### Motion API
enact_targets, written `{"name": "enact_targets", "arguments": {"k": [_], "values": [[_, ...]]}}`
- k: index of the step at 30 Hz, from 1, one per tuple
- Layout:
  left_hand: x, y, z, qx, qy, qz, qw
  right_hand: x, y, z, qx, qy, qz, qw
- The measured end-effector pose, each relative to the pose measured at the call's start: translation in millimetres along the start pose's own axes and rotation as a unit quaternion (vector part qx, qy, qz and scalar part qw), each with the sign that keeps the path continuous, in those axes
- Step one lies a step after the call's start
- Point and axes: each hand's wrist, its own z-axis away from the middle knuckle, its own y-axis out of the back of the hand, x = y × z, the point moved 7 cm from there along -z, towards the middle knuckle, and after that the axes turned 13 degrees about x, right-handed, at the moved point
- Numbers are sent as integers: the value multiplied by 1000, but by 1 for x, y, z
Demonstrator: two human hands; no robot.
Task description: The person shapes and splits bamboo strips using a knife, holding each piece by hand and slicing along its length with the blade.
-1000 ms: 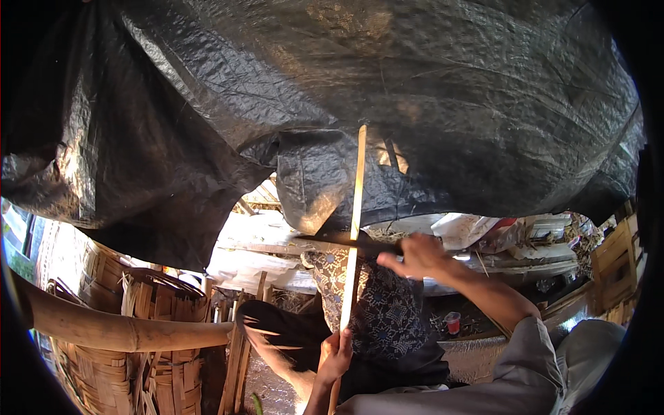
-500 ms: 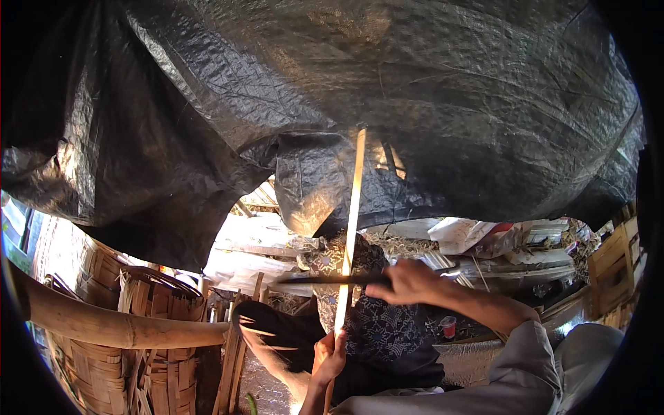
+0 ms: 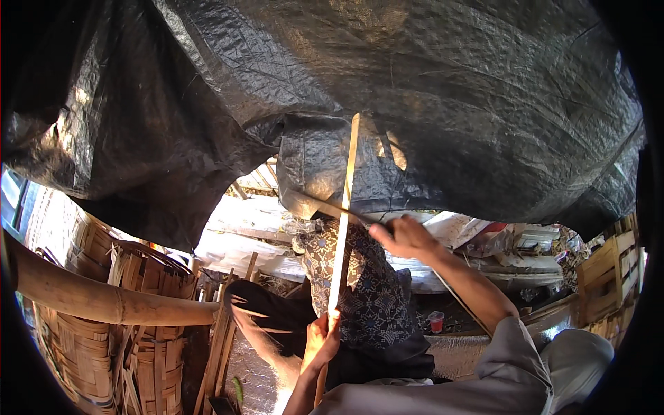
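A long thin bamboo strip (image 3: 344,228) stands nearly upright in front of me, its top reaching the black tarp. My left hand (image 3: 321,342) grips its lower part. My right hand (image 3: 408,238) is closed on the handle of a dark knife (image 3: 325,206). The blade lies slanted across the strip, about halfway up it. My right forearm, in a grey sleeve, comes in from the lower right.
A black plastic tarp (image 3: 387,90) hangs low overhead. A person in a dark patterned garment (image 3: 366,297) sits just behind the strip. Woven bamboo baskets (image 3: 83,346) and a thick bamboo pole (image 3: 104,301) fill the left. A small red cup (image 3: 436,322) and a wooden crate (image 3: 612,277) are on the right.
My right hand first drew the knife down along the strip, then rose; the blade now crosses the strip higher and more slanted. My left hand has kept its grip low on the strip.
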Motion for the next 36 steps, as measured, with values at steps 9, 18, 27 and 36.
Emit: {"name": "enact_targets", "arguments": {"k": [9,18,27,36], "values": [[11,5,19,-7,-18,-21,1000,25,-14,-17,-13,-30,24,999],[-6,3,22,-25,24,23,999,-16,-24,1,-28,128,62,989],[-9,7,21,-34,20,-27,999,-32,-9,-13,109,267,57,956],[-14,12,27,-27,62,1,998,66,39,-105,187,-76,-1,979]]}}
